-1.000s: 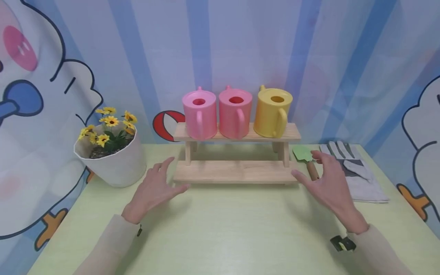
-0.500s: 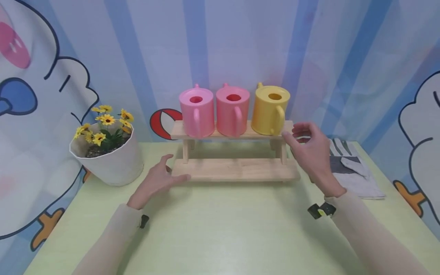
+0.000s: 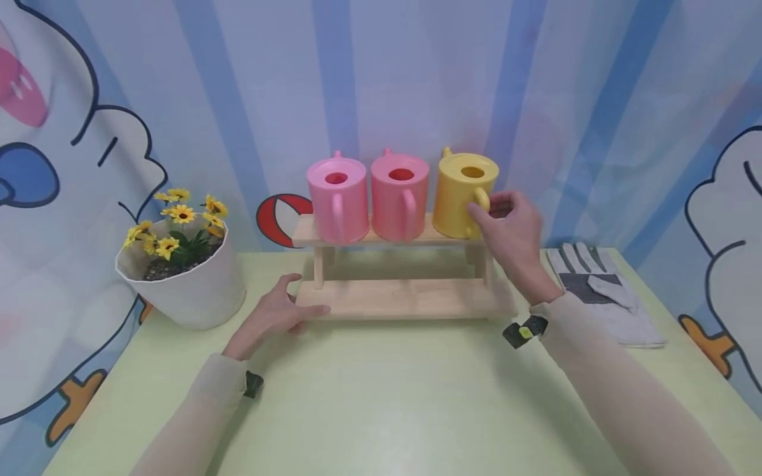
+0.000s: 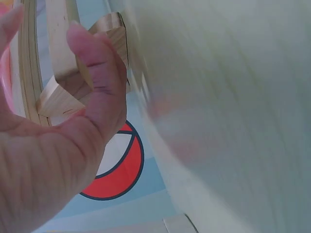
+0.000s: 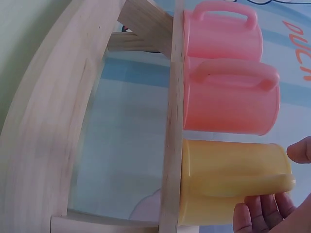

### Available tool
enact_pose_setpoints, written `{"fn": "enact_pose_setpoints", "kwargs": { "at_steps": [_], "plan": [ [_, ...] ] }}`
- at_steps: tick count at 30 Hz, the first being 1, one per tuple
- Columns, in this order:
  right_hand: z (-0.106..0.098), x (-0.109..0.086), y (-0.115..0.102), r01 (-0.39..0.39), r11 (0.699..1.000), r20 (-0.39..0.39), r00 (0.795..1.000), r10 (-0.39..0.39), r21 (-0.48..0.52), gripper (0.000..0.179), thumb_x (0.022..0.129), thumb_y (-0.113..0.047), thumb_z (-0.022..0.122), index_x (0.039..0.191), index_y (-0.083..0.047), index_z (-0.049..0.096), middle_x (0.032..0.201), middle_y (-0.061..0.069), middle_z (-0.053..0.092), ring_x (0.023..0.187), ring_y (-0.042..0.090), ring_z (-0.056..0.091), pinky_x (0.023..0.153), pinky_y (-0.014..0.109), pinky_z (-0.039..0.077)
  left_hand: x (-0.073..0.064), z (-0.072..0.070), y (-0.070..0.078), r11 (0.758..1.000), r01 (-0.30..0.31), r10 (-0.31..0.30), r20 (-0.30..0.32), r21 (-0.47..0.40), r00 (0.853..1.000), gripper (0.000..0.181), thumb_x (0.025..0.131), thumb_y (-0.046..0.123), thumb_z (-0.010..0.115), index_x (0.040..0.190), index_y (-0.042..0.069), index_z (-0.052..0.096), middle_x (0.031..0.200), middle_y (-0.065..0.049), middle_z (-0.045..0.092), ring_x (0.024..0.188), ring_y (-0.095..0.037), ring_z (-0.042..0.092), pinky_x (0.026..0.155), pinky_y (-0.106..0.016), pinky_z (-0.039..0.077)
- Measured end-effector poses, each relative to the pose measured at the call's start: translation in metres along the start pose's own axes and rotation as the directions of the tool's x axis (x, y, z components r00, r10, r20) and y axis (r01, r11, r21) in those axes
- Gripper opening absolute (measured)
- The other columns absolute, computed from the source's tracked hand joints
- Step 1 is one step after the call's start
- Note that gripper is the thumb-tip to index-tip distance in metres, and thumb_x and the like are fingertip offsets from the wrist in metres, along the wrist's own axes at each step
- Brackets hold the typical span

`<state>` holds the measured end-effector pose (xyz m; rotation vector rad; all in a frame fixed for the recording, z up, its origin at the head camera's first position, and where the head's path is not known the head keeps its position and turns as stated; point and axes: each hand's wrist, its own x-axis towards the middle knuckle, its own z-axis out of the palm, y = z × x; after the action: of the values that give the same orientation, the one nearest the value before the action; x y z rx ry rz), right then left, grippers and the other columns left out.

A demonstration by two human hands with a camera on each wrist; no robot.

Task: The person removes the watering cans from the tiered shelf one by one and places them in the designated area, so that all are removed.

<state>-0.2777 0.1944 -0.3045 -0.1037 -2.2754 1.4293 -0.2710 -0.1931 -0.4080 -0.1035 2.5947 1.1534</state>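
A yellow watering can (image 3: 458, 198) stands upright at the right end of the two-tier wooden stand's (image 3: 393, 297) upper shelf. Around its handle is my right hand (image 3: 513, 228). In the right wrist view the fingertips (image 5: 262, 211) lie against or close to the handle's far side, and the thumb (image 5: 300, 150) looks slightly apart. Two pink watering cans stand to the left, one mid-shelf (image 3: 400, 201) and one at the left end (image 3: 338, 201). My left hand (image 3: 276, 311) holds the lower shelf's left end, thumb along the front edge and fingers behind; their contact is partly hidden.
A white pot (image 3: 208, 291) with yellow flowers stands at the left. Grey-white gloves (image 3: 619, 311) lie at the right of the pale table (image 3: 381, 396). A printed blue curtain (image 3: 405, 73) hangs close behind the stand.
My right hand has moved left and up from above the gloves and the green-bladed trowel to the yellow can's handle. My left hand has come in slightly to the lower shelf's end.
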Motion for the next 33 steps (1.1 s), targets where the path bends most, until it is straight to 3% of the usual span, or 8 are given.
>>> {"fn": "enact_pose_setpoints", "kwargs": {
  "at_steps": [9, 16, 23, 25, 29, 33],
  "plan": [
    [0.008, 0.011, 0.000, -0.101, 0.995, 0.031, 0.994, 0.101, 0.003, 0.045, 0.102, -0.038, 0.071, 0.126, 0.001, 0.068, 0.115, 0.009, 0.068, 0.100, 0.016, 0.064, 0.080, 0.018, 0.053, 0.001, -0.001, -0.001, 0.999, 0.006, -0.007, 0.013, 0.035, 1.000, 0.111, 0.089, 0.054, 0.085, 0.169, 0.010, 0.022, 0.104, -0.013, 0.066, 0.081, -0.021, 0.065, 0.087, -0.041, 0.049],
    [0.012, 0.016, 0.001, -0.138, 0.987, 0.071, 0.989, 0.132, 0.084, 0.026, 0.103, -0.030, 0.069, 0.106, -0.004, 0.070, 0.094, -0.001, 0.068, 0.088, 0.014, 0.067, 0.079, 0.022, 0.057, 0.006, -0.001, -0.005, 0.999, -0.025, 0.025, 0.004, 0.031, 1.000, 0.103, 0.091, 0.047, 0.087, 0.168, 0.012, 0.029, 0.095, -0.009, 0.066, 0.080, -0.021, 0.064, 0.087, -0.039, 0.046],
    [0.017, 0.020, 0.002, -0.162, 0.956, 0.121, 0.983, 0.136, 0.246, 0.025, 0.106, -0.023, 0.062, 0.094, -0.003, 0.071, 0.072, -0.007, 0.066, 0.072, 0.009, 0.068, 0.076, 0.022, 0.060, 0.008, -0.001, -0.007, 0.999, -0.051, 0.051, -0.001, -0.009, 0.999, 0.101, 0.090, 0.042, 0.089, 0.167, 0.012, 0.032, 0.091, -0.008, 0.065, 0.078, -0.020, 0.062, 0.085, -0.038, 0.045],
    [0.018, 0.021, 0.002, -0.170, 0.942, 0.129, 0.982, 0.138, 0.288, 0.025, 0.106, -0.021, 0.060, 0.091, -0.004, 0.071, 0.070, -0.007, 0.066, 0.068, 0.008, 0.067, 0.074, 0.022, 0.061, 0.008, -0.001, -0.007, 0.999, -0.048, 0.048, -0.004, -0.018, 0.999, 0.100, 0.090, 0.041, 0.090, 0.167, 0.013, 0.033, 0.097, -0.010, 0.066, 0.081, -0.021, 0.062, 0.086, -0.038, 0.046],
    [0.019, 0.023, 0.002, -0.185, 0.928, 0.127, 0.980, 0.151, 0.323, 0.026, 0.105, -0.019, 0.058, 0.084, -0.007, 0.068, 0.067, -0.007, 0.064, 0.064, 0.008, 0.064, 0.071, 0.022, 0.059, 0.009, -0.001, -0.008, 0.998, -0.042, 0.042, -0.007, -0.036, 0.999, 0.101, 0.089, 0.040, 0.091, 0.167, 0.013, 0.034, 0.130, -0.020, 0.064, 0.101, -0.028, 0.066, 0.094, -0.042, 0.050],
    [0.020, 0.023, 0.003, -0.186, 0.939, 0.104, 0.981, 0.162, 0.289, 0.032, 0.103, -0.022, 0.057, 0.074, -0.012, 0.062, 0.062, -0.008, 0.058, 0.061, 0.010, 0.057, 0.066, 0.023, 0.053, 0.009, 0.000, -0.009, 0.997, -0.051, 0.051, -0.005, -0.059, 0.999, 0.102, 0.089, 0.037, 0.091, 0.168, 0.010, 0.034, 0.152, -0.026, 0.053, 0.120, -0.036, 0.063, 0.105, -0.050, 0.052]
  ]
}}
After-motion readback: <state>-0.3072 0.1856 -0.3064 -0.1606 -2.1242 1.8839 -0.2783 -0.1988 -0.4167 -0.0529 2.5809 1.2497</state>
